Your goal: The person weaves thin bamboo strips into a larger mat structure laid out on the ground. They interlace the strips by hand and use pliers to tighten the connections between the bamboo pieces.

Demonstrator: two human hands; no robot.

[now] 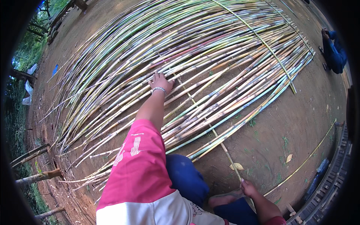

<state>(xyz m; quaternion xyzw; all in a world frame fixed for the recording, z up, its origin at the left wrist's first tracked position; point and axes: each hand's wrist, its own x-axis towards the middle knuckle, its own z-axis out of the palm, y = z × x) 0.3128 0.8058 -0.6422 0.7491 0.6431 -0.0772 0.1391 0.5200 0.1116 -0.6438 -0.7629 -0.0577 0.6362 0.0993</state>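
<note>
A wide spread of long, thin bamboo poles, green, yellow and brown, lies over the ground in front of me. My left hand, with a chain bracelet at the wrist, rests on the poles near the middle, its fingers spread over them. Low at the right, my right hand is closed round the near end of a slim bamboo stick. This stick runs up and away to the left, crossing the spread poles and partly hidden under them, towards my left hand.
Two crosswise poles, one a thin green pole, lie over the spread's far right. A person in dark blue is at the right edge. A single pole and a slatted wooden frame lie lower right. Wooden posts jut in at left.
</note>
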